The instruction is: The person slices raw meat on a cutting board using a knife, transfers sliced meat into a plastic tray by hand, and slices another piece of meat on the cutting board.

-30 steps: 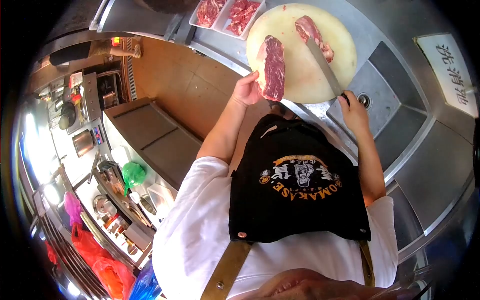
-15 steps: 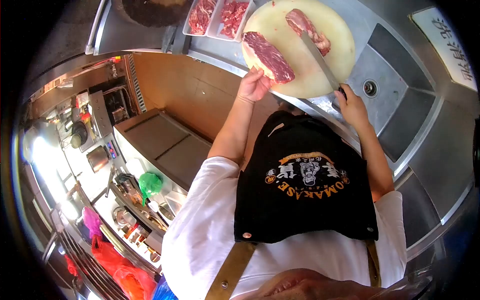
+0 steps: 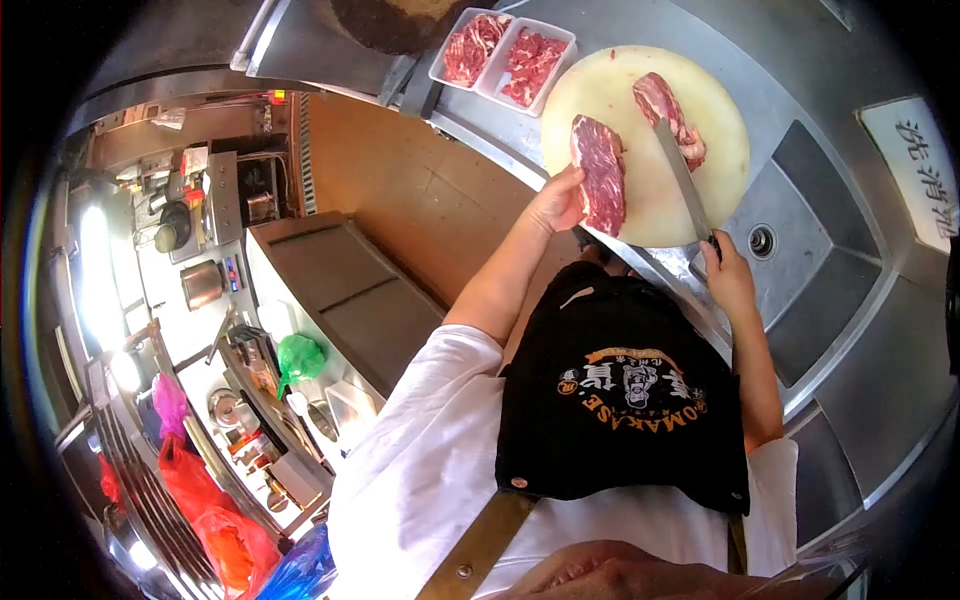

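A round, pale cutting board [image 3: 655, 215] carries two pieces of raw red meat. My left hand [image 3: 560, 200] grips the edge of the larger slab of meat [image 3: 600, 175] at the board's near left side, thumb on top; its other fingers are partly hidden. In my right hand [image 3: 732, 275] is the handle of a long kitchen knife [image 3: 684, 182], fingers closed around it. The blade points away over the board, its tip reaching the smaller piece of meat [image 3: 668, 112] on the far right side. I cannot tell whether the tip touches it.
Two white plastic tubs of cut meat, one nearer the board [image 3: 552, 38] and one farther left [image 3: 436, 70], stand on the steel counter [image 3: 700, 40]. A sink with a drain [image 3: 762, 240] lies right of the board. A dark round block [image 3: 400, 25] sits at the upper left.
The camera view has swung, shifting the whole scene right and down. My left hand has turned the larger slab, whose red face shows more. The knife stays in my right hand.
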A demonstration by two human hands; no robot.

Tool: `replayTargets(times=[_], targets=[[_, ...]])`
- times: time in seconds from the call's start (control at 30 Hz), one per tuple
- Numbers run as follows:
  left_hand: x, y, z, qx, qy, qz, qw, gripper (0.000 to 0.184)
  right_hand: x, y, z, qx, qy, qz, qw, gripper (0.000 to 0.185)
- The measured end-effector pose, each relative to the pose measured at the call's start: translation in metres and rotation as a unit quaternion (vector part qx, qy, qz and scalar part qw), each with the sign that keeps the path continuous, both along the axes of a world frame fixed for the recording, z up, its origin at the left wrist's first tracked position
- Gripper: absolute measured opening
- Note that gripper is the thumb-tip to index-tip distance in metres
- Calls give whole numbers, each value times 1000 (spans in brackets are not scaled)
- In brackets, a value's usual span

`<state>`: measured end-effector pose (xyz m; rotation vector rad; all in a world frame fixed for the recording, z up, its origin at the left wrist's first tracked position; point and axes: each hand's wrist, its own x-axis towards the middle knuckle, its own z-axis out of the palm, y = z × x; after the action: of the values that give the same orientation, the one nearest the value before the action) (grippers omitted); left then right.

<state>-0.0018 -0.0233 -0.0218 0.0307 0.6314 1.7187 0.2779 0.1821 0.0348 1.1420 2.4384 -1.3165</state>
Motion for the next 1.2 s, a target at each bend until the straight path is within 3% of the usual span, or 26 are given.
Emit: replayTargets(times=[0.13, 0.27, 0.4, 0.47, 0.5, 0.6, 0.67, 0.73, 0.8, 0.87, 0.93, 0.97, 1.0, 1.03, 1.07, 1.13, 1.2], targets=[[-6, 0, 7, -19, -43, -19, 999, 71, 1, 0, 0, 6, -4, -2, 1000, 41], [-16, 6, 26, 43, -31, -72, 996, 72, 1, 0, 0, 7, -14, -5, 1000, 42], [-25, 13, 19, 4, -40, -82, 996, 60, -1, -1, 3, -10, -27, -7, 1000, 43], [-23, 21, 9, -200, 46, -6, 979, 53, 0, 0, 1, -8, -27, -4, 1000, 44], [-25, 23, 15, -212, 52, -54, 974, 48, 1, -1, 0, -8, -18, 1, 1000, 45], [-20, 32, 28, -253, 90, -57, 962, 49, 7, -3, -1, 37, 34, 52, 997, 47], [-26, 28, 22, -213, 45, -64, 974, 51, 9, -5, 8, -226, 50, -26, 972, 54], [-34, 31, 29, -157, -8, -128, 979, 60, 10, -2, 30, -224, 64, -25, 972, 54], [-47, 35, 1, -123, -24, -142, 982, 58, 2, 7, 61, -231, 95, -40, 967, 56], [-50, 45, -16, -150, -2, -132, 980, 53, -18, 24, 88, -128, 78, 2, 989, 54], [-58, 49, -20, -175, -9, -127, 976, 43, -73, 39, 117, 132, 152, 184, 962, 57], [-65, 49, -28, -239, 291, -165, 912, 43, -103, 46, 132, 235, 167, 247, 925, 59], [-74, 48, -33, -287, 561, -181, 755, 44, -136, 53, 143, 277, 136, 283, 908, 60], [-63, 34, 32, -414, 582, -48, 699, 32, -171, 57, 152, 321, 38, 317, 891, 58], [-68, 21, 41, -414, 575, -45, 704, 32, -205, 58, 159, 359, -60, 346, 865, 56], [-80, -5, 44, -410, 650, 118, 629, 29, -274, 51, 169, 417, -76, 437, 793, 49], [-100, -20, 10, -357, 718, 248, 544, 28, -327, 40, 172, 447, -42, 523, 724, 46]])
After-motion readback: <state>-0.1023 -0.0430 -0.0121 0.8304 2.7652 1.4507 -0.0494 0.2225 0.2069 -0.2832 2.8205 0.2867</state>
